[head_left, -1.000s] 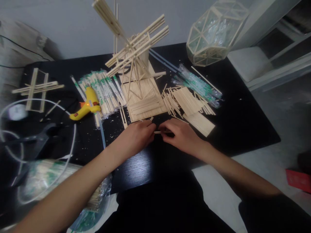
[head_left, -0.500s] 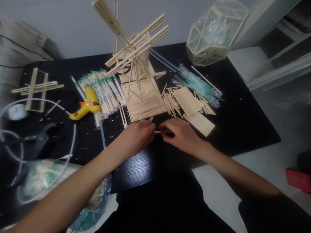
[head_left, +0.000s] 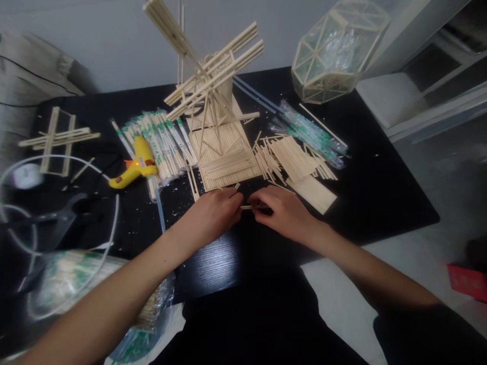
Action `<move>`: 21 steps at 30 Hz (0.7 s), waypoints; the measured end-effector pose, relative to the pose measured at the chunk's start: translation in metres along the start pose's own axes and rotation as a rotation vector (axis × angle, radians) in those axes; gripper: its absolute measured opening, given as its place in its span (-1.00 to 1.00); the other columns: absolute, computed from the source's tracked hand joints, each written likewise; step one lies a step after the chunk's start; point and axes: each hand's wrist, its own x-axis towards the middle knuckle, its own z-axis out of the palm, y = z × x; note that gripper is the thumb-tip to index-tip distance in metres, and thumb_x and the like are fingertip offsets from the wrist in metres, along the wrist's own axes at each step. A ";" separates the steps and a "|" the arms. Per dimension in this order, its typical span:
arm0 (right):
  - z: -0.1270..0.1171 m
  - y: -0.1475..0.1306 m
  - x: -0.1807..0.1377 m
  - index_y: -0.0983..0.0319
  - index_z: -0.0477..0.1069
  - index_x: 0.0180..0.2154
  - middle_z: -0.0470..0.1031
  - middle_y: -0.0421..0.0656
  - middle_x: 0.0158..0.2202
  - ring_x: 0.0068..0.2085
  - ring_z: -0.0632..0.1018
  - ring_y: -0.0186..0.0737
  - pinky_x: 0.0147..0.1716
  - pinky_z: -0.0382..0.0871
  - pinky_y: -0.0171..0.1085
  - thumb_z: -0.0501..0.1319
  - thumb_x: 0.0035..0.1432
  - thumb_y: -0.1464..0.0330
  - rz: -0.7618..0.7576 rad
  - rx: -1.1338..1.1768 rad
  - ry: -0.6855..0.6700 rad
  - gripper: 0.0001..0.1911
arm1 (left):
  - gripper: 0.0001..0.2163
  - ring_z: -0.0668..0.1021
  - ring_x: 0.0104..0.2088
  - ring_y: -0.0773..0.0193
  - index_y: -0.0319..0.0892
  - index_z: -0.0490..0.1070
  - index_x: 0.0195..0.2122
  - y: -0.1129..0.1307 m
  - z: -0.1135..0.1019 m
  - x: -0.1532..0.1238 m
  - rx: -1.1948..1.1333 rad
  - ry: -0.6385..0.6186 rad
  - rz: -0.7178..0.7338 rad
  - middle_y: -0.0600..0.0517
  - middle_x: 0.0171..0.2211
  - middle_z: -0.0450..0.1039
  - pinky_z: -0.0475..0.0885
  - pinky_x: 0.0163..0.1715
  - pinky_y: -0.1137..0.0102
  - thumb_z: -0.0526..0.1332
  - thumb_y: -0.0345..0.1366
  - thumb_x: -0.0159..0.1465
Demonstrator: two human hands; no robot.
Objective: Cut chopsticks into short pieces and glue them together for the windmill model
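My left hand (head_left: 224,205) and my right hand (head_left: 276,205) are close together at the near side of the black table. Between them runs a thin wooden stick (head_left: 246,207), pinched at its left part by the left fingers and at its right part by the right ones. Most of the stick is hidden by my fingers. Just beyond my hands lies a platform of wooden sticks (head_left: 224,182) with a stick windmill (head_left: 213,83) rising at its back. Right of it, glued stick panels (head_left: 314,192) lie over short loose sticks (head_left: 270,165).
A yellow glue gun (head_left: 133,165) rests on wrapped chopsticks (head_left: 165,147) at left. Nearer me are pliers (head_left: 66,218), a looped white tube (head_left: 114,228) and a plastic bag of sticks (head_left: 76,279). A faceted stick-frame lantern (head_left: 337,53) stands at the back right.
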 end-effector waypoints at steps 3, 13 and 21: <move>0.000 -0.001 0.000 0.21 0.49 -0.18 0.59 -0.18 -0.28 -0.24 0.58 -0.19 -0.20 0.45 -0.24 0.31 0.14 0.57 0.002 -0.002 0.004 -0.78 | -0.88 0.44 -0.40 0.28 -0.24 0.39 -0.32 0.000 0.000 0.000 -0.003 0.008 0.000 0.02 -0.36 0.37 0.29 -0.39 0.35 0.16 -0.44 0.39; 0.000 0.000 0.000 0.21 0.49 -0.18 0.60 -0.18 -0.27 -0.22 0.58 -0.19 -0.18 0.46 -0.23 0.31 0.14 0.56 0.005 -0.002 0.001 -0.79 | -0.87 0.43 -0.43 0.31 -0.23 0.39 -0.33 -0.001 0.001 0.000 0.013 0.039 0.024 0.02 -0.37 0.39 0.30 -0.41 0.38 0.14 -0.45 0.38; 0.000 -0.001 0.001 0.22 0.50 -0.18 0.61 -0.18 -0.29 -0.24 0.58 -0.18 -0.19 0.45 -0.23 0.33 0.12 0.57 -0.003 -0.014 0.009 -0.78 | -0.88 0.44 -0.42 0.30 -0.23 0.39 -0.33 0.001 -0.001 0.000 0.012 0.028 0.014 0.02 -0.37 0.40 0.30 -0.42 0.38 0.16 -0.44 0.38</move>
